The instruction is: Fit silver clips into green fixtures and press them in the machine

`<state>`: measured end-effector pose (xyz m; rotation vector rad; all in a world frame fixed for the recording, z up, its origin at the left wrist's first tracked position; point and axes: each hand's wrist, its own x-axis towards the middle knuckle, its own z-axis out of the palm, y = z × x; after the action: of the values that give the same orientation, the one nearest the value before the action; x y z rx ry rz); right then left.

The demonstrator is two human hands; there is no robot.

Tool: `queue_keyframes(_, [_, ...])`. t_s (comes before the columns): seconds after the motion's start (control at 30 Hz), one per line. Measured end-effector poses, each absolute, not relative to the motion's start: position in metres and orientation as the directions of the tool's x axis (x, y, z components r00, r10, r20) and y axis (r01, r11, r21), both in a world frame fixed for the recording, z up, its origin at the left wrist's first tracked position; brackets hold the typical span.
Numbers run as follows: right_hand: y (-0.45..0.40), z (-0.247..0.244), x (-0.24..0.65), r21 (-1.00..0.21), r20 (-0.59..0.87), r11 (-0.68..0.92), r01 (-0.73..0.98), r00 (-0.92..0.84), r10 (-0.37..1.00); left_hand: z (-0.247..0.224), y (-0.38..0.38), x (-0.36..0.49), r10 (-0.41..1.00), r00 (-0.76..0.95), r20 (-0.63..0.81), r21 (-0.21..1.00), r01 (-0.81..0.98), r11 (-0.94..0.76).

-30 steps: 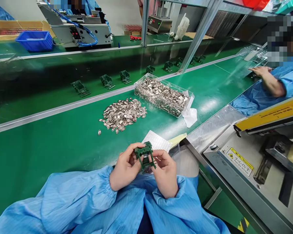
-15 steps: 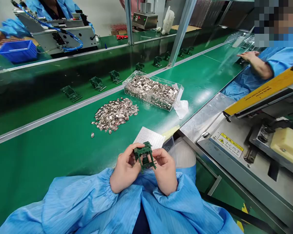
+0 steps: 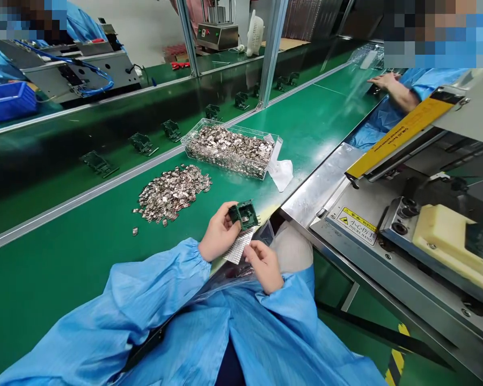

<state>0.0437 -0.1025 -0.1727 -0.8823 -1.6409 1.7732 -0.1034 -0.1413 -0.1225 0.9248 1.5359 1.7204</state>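
Note:
My left hand (image 3: 220, 233) is closed around a dark green plastic frame (image 3: 246, 215), an open boxy part with thin pins at its side, lifted over the bench edge. Just below it lies a silver sheet (image 3: 238, 247) marked with a fine grid, partly covered by my left hand and the frame. My right hand (image 3: 264, 265) pinches at the sheet's right edge with thumb and forefinger. Beyond my hands, a loose pile of small shiny metal pieces (image 3: 173, 193) rests on the green bench. A clear plastic box (image 3: 229, 150) full of similar pieces stands behind.
Several green frames (image 3: 140, 143) line the belt past a metal rail. White paper (image 3: 280, 174) lies by the box. At right stands a press machine (image 3: 386, 214) with a yellow bar and warning label. A co-worker's hand (image 3: 386, 81) is farther along; a blue bin (image 3: 10, 101) is at left.
My right hand has let go of the green frame and moved down to the silver sheet's edge. My left hand has raised the frame forward. The view has shifted to the right.

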Motion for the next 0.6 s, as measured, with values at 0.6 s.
queue_keyframes(0.6, [-0.081,-0.187,0.062,-0.950,-0.022,0.222,0.221,-0.756,0.655,-0.124,-0.142,-0.110,0.845,-0.533,-0.032,0.955,-0.266,-0.131])
